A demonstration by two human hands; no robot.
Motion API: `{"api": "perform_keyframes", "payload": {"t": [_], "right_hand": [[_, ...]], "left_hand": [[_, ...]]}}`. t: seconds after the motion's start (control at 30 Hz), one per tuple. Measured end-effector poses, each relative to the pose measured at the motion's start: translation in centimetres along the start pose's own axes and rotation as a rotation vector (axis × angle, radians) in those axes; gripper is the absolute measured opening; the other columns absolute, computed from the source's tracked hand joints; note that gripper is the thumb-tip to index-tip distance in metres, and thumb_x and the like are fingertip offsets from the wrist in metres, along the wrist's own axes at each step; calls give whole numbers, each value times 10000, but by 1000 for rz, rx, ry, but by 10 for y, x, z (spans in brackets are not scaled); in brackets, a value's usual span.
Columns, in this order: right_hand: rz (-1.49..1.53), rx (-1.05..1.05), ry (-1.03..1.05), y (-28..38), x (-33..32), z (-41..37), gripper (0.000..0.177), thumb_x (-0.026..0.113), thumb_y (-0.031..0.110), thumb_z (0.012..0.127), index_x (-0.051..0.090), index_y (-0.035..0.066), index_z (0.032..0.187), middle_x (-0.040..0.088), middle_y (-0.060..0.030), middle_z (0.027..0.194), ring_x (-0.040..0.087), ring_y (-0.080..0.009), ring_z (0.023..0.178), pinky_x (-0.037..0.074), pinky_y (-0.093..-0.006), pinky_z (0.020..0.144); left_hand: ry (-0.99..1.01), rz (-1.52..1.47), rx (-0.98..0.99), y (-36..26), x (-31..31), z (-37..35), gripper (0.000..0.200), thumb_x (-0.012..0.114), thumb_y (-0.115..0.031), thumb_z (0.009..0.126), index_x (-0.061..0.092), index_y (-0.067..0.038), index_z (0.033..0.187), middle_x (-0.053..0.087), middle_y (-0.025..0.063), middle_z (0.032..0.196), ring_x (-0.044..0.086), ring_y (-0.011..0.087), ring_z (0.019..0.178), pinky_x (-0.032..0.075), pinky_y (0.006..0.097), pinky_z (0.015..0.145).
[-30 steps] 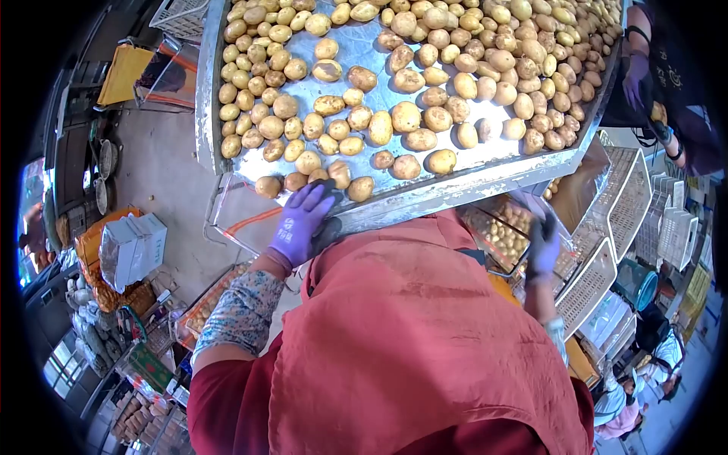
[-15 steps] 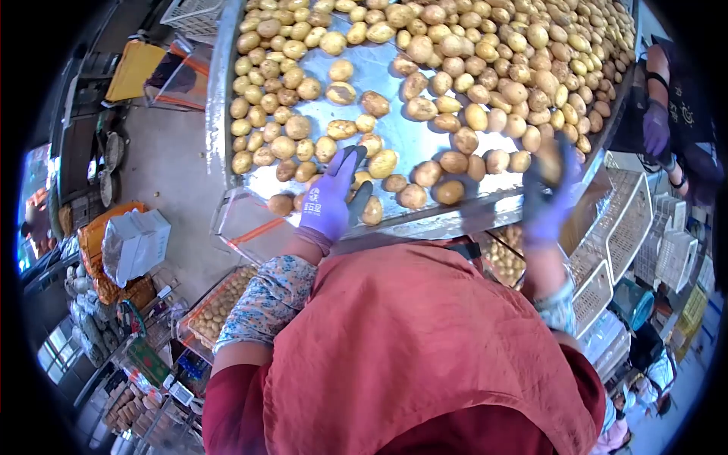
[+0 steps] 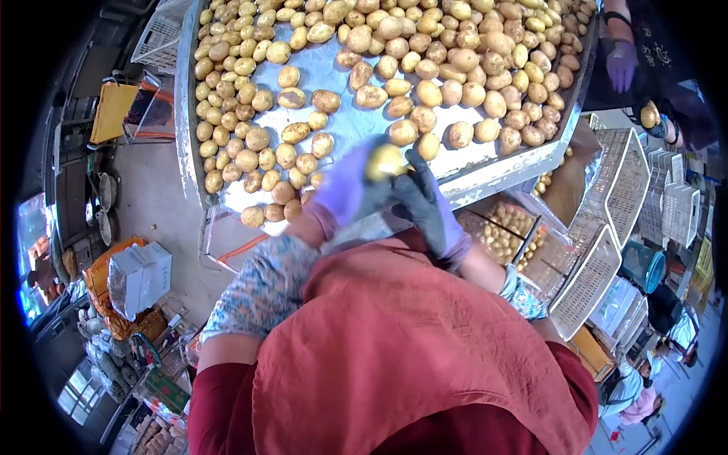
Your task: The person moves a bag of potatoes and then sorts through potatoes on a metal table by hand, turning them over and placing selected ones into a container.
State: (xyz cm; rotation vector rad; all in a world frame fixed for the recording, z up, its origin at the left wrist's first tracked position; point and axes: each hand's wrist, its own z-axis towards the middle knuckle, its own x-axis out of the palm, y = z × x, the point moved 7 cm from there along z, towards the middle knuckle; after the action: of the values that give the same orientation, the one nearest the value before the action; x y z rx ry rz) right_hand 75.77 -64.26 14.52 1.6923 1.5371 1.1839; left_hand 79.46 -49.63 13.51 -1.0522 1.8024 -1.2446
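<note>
Close to my body, my left hand (image 3: 345, 189), in a purple glove with a dark palm, is smeared by motion. A yellow-brown potato (image 3: 387, 161) sits at its fingers, above the table's near edge. My right hand (image 3: 428, 205), gloved in purple and black, is beside it, with its dark fingers curled together near the potato's right side. What those fingers hold, if anything, is hidden. Many loose potatoes (image 3: 470, 64) cover the metal sorting table (image 3: 345, 125), piled thickest at the far right and spread in a looser group at the left.
At right stand white plastic crates (image 3: 610, 178) and a container of small potatoes (image 3: 504, 231). Another person's gloved hand (image 3: 622, 64) hangs by the table's right end. A white box (image 3: 140, 277) is on the left. The table's raised metal rim (image 3: 516, 163) runs before me.
My right hand has come inward from the table's right side to beside my left. My left hand has lifted off the left potatoes and now has a potato at its fingers. The view has shifted.
</note>
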Motion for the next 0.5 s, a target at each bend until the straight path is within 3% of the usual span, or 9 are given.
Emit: {"api": "perform_keyframes", "payload": {"t": [0.03,0.1,0.13,0.2,0.3,0.37,0.43,0.47,0.5], "right_hand": [[148,176,30,11,3,-16,526,594,215,983,367,21,1415,592,-55,1059,574,-106,869,492,-261,766],[-240,-113,-42,42,-36,-34,550,648,130,945,382,12,1412,581,-47,1041,578,-124,929,509,-274,807],[-594,-425,-283,67,-64,-50,551,660,40,913,399,10,1397,572,-71,1088,583,-145,957,522,-280,783],[-735,-770,-683,116,-124,-76,562,696,42,864,436,-8,1360,563,-153,1201,573,-220,1088,501,-318,894],[-1186,-746,-1072,129,-228,-60,563,706,160,870,466,-55,1331,552,-204,1268,565,-344,1129,436,-392,1002],[-1147,-478,-820,127,-208,-23,597,734,152,825,490,-38,1335,551,-192,1308,543,-321,1185,407,-401,1037],[-1353,-887,-417,100,-93,14,581,731,149,748,559,50,1294,599,-160,1157,573,-338,1089,452,-450,931],[-1468,-700,-26,75,-46,46,493,679,141,761,594,117,1245,599,-112,1105,574,-347,1026,457,-478,853],[-1461,-839,63,61,-3,60,391,618,120,778,633,158,1167,601,-85,1121,575,-330,1030,450,-486,835]], "left_hand": [[119,194,83,-33,23,-23,762,721,-170,843,327,-44,1483,525,188,1354,591,289,1162,496,383,957],[110,425,343,-78,48,-48,753,733,-145,842,328,-2,1460,475,255,1388,506,372,1273,447,429,1016],[22,506,387,-76,40,-53,740,738,-144,838,342,9,1445,475,253,1392,505,374,1275,453,423,1007],[-183,631,472,-63,9,-64,647,729,-125,843,412,10,1390,523,229,1350,567,366,1196,479,421,968],[-357,358,113,-14,-44,-74,423,674,-13,863,551,-28,1267,649,144,1172,663,210,979,527,341,863],[-423,322,155,-17,-39,-82,372,669,-24,841,597,-52,1205,670,149,1033,669,244,944,530,361,814],[-412,303,201,-4,-24,-85,360,650,-29,835,605,-52,1191,661,164,964,659,300,915,522,397,781],[-286,373,189,-18,-9,-82,361,651,-44,857,589,-41,1212,657,165,1047,661,286,964,522,371,831],[-164,441,179,-33,5,-77,364,652,-60,879,573,-29,1234,653,165,1131,663,272,1013,523,345,881]]}}
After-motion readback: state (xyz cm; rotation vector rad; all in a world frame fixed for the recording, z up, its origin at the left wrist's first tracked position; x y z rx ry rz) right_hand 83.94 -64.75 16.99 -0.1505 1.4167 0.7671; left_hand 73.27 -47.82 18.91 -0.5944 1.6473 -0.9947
